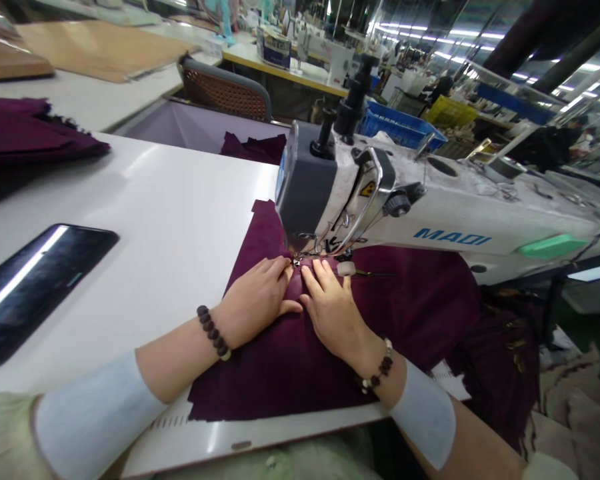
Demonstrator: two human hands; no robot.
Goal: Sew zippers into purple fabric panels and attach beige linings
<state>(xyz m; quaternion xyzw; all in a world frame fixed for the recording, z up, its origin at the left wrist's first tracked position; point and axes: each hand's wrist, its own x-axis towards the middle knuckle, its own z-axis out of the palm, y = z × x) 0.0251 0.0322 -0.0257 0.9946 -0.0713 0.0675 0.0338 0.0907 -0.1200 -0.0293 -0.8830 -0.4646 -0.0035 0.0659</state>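
A dark maroon fabric piece [290, 353] lies on the white sewing table [170, 220], running under the head of a white and grey sewing machine [420, 213]. My left hand [257, 300] rests flat on the fabric just left of the needle area [297, 259], fingers stretched toward it. My right hand [330, 303] lies flat beside it, fingertips right at the presser foot. Both wrists wear dark bead bracelets. Both hands press the cloth down rather than grip it.
A black phone [35, 287] lies on the table at the left. A stack of maroon fabric [30, 130] sits at the far left, with more pieces [253, 147] behind the machine. A chair [225, 90], blue crate [400, 127] and other workstations stand beyond.
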